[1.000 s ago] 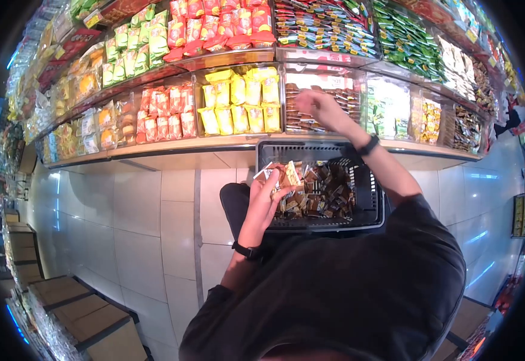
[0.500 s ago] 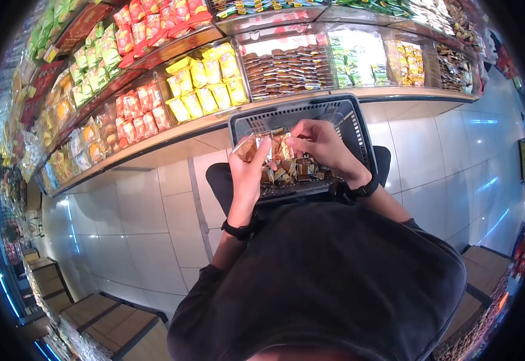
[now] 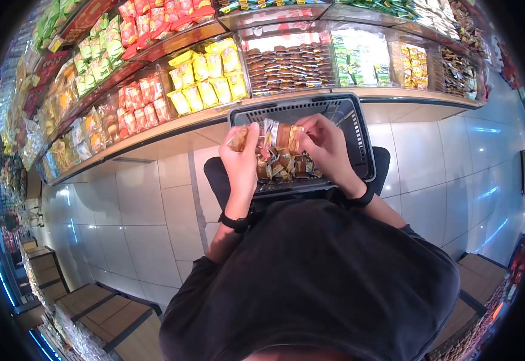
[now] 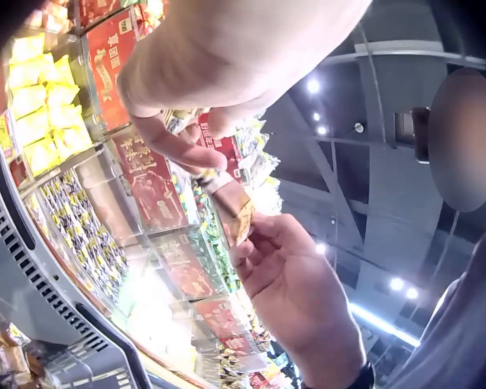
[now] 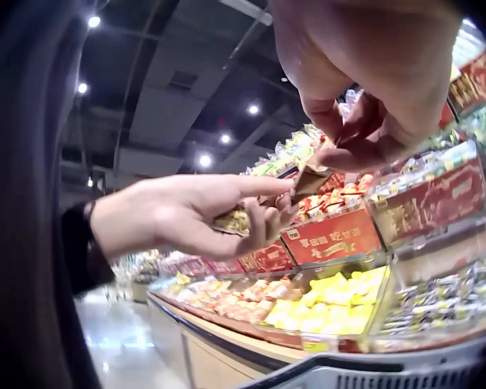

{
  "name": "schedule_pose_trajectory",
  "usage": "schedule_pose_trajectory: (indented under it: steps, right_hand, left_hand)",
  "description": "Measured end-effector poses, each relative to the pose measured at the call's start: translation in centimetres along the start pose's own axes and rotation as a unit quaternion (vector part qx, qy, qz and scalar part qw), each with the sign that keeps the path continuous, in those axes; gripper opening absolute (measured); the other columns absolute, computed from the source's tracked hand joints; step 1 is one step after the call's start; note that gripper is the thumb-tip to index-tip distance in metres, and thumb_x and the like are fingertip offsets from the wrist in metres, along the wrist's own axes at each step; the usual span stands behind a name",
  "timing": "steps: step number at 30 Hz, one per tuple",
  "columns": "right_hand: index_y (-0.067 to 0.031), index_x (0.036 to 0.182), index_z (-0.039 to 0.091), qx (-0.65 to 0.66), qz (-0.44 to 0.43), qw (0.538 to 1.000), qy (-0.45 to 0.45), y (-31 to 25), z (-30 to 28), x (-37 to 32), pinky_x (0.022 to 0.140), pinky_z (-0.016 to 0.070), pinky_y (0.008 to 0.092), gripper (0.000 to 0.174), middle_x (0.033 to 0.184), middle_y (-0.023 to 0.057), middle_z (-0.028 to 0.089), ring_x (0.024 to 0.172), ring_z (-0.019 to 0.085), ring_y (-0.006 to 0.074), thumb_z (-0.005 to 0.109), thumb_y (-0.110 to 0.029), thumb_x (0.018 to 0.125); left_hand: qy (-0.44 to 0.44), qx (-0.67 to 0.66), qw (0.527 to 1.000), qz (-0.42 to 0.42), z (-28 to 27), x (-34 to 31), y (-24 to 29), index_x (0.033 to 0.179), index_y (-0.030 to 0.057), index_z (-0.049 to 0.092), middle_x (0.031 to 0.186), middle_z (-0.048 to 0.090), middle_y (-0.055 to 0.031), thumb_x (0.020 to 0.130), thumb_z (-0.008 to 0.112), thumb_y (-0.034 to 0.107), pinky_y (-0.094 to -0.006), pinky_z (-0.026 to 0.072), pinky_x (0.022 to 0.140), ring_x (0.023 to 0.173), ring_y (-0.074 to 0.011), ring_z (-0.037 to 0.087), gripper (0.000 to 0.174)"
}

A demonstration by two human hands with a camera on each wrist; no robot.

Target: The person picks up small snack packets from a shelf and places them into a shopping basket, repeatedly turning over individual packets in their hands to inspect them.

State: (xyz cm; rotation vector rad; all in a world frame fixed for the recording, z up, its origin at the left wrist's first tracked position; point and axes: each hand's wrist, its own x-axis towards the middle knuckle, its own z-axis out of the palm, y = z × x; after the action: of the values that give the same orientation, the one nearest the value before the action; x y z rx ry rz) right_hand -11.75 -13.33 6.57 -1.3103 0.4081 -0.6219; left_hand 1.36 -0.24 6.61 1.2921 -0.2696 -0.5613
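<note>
Packet in shiny brown, white and gold wrapping is held above a dark-grey, slotted plastic basket: the left hand grips one end, the right hand pinches the other. Small brown-and-gold wrapped packets lie in the basket.

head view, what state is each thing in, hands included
left hand: holding wrapped packets
right hand: pinching the held packet's end
held packet: stretched between both hands, above the basket
basket: open-topped, part filled
packets in the basket: loosely jumbled
yellow packets: lined up in rows
brown shelf packets: stacked in their bin
</note>
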Motion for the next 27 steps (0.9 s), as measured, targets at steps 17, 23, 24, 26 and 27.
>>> schedule_pose_trajectory:
  steps: [17,23,24,26,27]
  right_hand:
    - [-0.0019,0.107,0.065,-0.04,0.051,0.996,-0.063,-1.8,-0.2,0.7,0.059,0.044,0.0207,0.017,0.094,0.0,0.062,0.073,0.056,0.0049,0.072,-0.012,0.095]
    - [-0.0021,0.099,0.066,-0.01,0.144,0.983,-0.11,-3.0,-0.4,1.1,0.054,0.0416,0.0203,0.014,0.077,-0.002,0.061,0.065,0.055,0.0033,0.068,-0.016,0.099]
    - [-0.0024,0.097,0.066,0.01,0.155,0.982,-0.105,-3.3,-0.4,1.2,0.054,0.0414,0.0203,0.014,0.076,-0.002,0.061,0.065,0.055,0.0033,0.068,-0.016,0.099]
    - [-0.0031,0.096,0.065,0.007,0.149,0.983,-0.107,-3.1,-0.3,1.3,0.053,0.0408,0.0202,0.014,0.077,-0.0014,0.061,0.065,0.056,0.0034,0.067,-0.016,0.099]
    - [-0.0029,0.097,0.065,0.015,0.147,0.983,-0.11,-3.0,-0.3,1.3,0.055,0.0419,0.0208,0.014,0.079,-0.0007,0.062,0.066,0.057,0.0043,0.066,-0.016,0.1]
  left_hand:
    - [-0.138,-0.056,0.983,-0.104,0.3,-1.0,1.2,0.101,0.0025,0.064,0.094,0.07,-0.0026,0.092,0.073,0.006,-0.0249,0.0552,0.074,0.084,-0.0087,0.067,0.013]
    - [-0.135,-0.071,0.984,-0.088,0.3,-1.3,1.5,0.099,0.0034,0.063,0.09,0.069,-0.0017,0.092,0.074,0.007,-0.0238,0.0539,0.063,0.081,-0.0072,0.065,0.013]
    - [-0.136,-0.07,0.984,-0.088,0.2,-1.3,1.4,0.099,0.0034,0.063,0.09,0.069,-0.0017,0.092,0.074,0.007,-0.0238,0.0539,0.063,0.081,-0.0072,0.065,0.013]
    - [-0.128,-0.05,0.988,-0.074,0.1,-1.3,0.9,0.098,0.0035,0.063,0.088,0.068,-0.0023,0.096,0.07,0.012,-0.025,0.0535,0.058,0.077,-0.0088,0.066,0.011]
    - [-0.129,-0.05,0.988,-0.074,0.0,-1.3,1.0,0.098,0.0035,0.063,0.088,0.068,-0.0023,0.096,0.07,0.012,-0.025,0.0535,0.058,0.077,-0.0088,0.066,0.011]
